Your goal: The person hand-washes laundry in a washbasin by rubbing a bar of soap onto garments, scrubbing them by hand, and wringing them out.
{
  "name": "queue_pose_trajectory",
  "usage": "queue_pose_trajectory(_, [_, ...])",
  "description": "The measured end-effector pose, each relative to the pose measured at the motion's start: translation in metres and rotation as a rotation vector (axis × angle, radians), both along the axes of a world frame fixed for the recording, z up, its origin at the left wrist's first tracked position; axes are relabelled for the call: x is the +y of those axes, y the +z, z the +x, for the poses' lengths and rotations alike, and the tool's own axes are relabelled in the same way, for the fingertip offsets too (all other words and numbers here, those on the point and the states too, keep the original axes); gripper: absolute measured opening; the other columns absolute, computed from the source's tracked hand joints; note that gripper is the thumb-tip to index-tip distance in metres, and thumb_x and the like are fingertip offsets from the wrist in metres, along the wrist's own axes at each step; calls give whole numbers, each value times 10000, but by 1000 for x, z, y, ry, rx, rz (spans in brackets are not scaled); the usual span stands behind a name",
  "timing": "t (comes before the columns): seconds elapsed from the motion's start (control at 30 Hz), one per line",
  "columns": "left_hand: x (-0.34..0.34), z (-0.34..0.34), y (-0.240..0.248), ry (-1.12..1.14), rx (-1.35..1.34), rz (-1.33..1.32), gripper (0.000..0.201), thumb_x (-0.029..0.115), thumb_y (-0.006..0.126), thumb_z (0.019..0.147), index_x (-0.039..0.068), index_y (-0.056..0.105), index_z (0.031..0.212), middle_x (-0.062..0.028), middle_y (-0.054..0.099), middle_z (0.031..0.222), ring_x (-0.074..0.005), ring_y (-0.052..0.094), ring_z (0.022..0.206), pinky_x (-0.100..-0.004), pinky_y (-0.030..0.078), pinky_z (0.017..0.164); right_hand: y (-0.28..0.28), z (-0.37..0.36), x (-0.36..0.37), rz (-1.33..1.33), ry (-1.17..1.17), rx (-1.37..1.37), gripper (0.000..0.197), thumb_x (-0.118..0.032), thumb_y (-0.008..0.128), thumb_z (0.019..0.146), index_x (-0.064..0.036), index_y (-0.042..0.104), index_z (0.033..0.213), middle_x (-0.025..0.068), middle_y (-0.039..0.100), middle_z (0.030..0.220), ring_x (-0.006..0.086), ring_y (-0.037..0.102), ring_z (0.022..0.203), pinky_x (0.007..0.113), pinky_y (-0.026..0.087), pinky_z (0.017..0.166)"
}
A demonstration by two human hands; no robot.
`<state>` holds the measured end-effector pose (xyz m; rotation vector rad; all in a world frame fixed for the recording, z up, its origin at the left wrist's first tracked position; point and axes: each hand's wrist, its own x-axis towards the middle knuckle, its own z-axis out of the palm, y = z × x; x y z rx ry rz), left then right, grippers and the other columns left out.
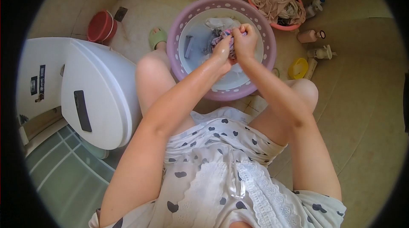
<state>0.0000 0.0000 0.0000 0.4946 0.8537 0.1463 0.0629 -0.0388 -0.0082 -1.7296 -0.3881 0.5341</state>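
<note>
Both my hands are over a purple basin (174, 42) with a white-dotted rim and cloudy water inside. Between them is a bunched, wet patterned cloth (225, 36) in pink, purple and dark tones. My left hand (222, 52) grips it from the left, thumb up along it. Fingers curled into a fist, my right hand (246, 42) squeezes it from the right. Parts of the cloth are hidden inside the hands. A white cloth (222, 23) lies in the water just beyond them. Left of the hands, a dark narrow strip (188, 46) shows in the water; its kind I cannot make out.
At far right stands a pink basin (286, 27) heaped with clothes (277, 4). Several bottles, one a pink bottle (307, 36), and a yellow bowl (298, 68) line the right wall. A white toilet (100, 87) with a dark phone (82, 111) on it and a red bucket (99, 27) are left.
</note>
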Motion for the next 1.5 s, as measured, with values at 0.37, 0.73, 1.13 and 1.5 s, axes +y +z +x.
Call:
queue_pose_trajectory(0.37, [-7, 5, -4, 24, -71, -59, 209, 285, 466, 843, 103, 532, 923, -56, 585, 827, -210, 564, 737, -369, 457, 619, 1, 37, 3, -20, -59, -299, 210, -159, 624, 709, 1, 493, 670, 95, 482, 557, 196, 476, 550, 334, 409, 558])
queue_pose_trajectory(0.73, [28, -18, 11, 243, -224, -351, 909, 799, 257, 708, 41, 436, 1176, -160, 540, 1055, -295, 554, 907, -474, 450, 798, 41, 0, -22, -47, 442, -316, 121, -78, 637, 598, -53, 637, 716, 89, 576, 767, 206, 536, 613, 301, 440, 603])
queue_pose_trajectory(1.13, [8, -14, -63, 32, -337, -159, 428, 498, 542, 778, 74, 525, 837, -108, 573, 818, -195, 579, 732, -387, 482, 664, 37, -17, -15, -44, 234, -695, 188, -270, 613, 686, -87, 628, 646, 105, 571, 594, 312, 564, 526, 382, 447, 509])
queue_pose_trajectory(1.5, [20, -13, 11, 194, -191, -176, 461, 461, 398, 866, 54, 524, 1042, -106, 582, 1039, -263, 556, 969, -439, 410, 897, 36, 35, -23, -458, 313, -806, 286, -288, 601, 768, -33, 643, 891, 137, 566, 1050, 260, 501, 981, 390, 259, 984])
